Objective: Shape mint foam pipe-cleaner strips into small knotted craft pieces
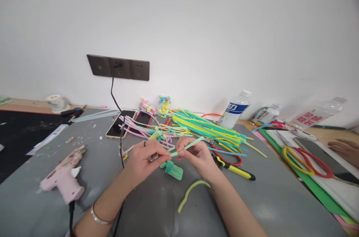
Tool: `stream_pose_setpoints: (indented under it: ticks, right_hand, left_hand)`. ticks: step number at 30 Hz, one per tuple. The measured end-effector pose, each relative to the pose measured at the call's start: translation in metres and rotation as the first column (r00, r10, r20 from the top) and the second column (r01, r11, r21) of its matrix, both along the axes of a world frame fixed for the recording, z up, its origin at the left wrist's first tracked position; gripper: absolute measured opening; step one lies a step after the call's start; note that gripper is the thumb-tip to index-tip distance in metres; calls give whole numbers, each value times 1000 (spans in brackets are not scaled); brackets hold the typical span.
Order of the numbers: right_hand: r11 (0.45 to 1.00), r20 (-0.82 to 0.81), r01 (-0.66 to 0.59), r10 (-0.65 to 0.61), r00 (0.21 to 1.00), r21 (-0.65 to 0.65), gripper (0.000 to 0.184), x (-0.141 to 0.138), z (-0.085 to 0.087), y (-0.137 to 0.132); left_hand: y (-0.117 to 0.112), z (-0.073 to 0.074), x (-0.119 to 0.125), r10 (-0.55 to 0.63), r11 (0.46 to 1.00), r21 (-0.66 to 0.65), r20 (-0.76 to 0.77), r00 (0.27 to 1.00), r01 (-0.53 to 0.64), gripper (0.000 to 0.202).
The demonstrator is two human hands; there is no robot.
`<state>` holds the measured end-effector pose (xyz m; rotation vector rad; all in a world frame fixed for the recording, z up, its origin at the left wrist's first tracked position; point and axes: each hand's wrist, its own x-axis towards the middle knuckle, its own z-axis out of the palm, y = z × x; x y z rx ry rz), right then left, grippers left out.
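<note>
Between my two hands is a light green pipe cleaner (195, 142), bent or twisted where the fingertips meet. My left hand (150, 154) pinches its left part, with a ring on one finger. My right hand (195, 153) pinches it a little to the right, and one end sticks out up and right past the fingers. Just below the hands, a small green bundle of bent pipe cleaners (174, 171) lies on the grey mat (151, 211). A loose yellow-green pipe cleaner (187, 195) curves near my right wrist.
A pink glue gun (63, 177) lies left, its black cord (121, 143) crossing the mat to the wall socket (119, 67). Behind the hands lie piled pipe cleaners (210, 128), phones (121, 125) and yellow-black pliers (238, 171). Scissors (305, 160), bottles (235, 110) and another person's hand (344, 149) are right.
</note>
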<state>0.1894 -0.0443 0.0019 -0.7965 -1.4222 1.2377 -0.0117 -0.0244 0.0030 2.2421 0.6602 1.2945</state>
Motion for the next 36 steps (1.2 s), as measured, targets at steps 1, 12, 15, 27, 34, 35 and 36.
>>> stream_pose_setpoints:
  ticks: [1,12,15,27,34,35,36]
  right_hand:
    - [1000,-21,-7,7,1000,-2,26,-1,-1,0]
    - [952,73,140,-166,983,272,6,-3,-3,1]
    - [955,82,122,-149,985,270,8,-3,-3,2]
    - [808,96,281,-381,919,518,10,-13,-2,-5]
    - [623,242,180,-530,812,761,18,-13,-12,-10]
    - [606,263,170,-558,787,777,19,-13,-13,-10]
    - [596,280,163,-579,766,786,19,-12,-14,-10]
  left_hand:
    - [0,0,0,-4,999,-32,18,1000,4,11]
    - [4,0,10,34,963,-268,97,995,-6,8]
    - [4,-1,8,15,977,-213,128,992,12,5]
    - [-3,-3,22,168,401,-809,526,834,429,28]
    - [-1,-10,25,213,222,-849,522,826,480,34]
    - [-1,-10,25,204,222,-855,511,835,469,34]
    - [-1,-10,24,200,221,-860,501,842,460,34]
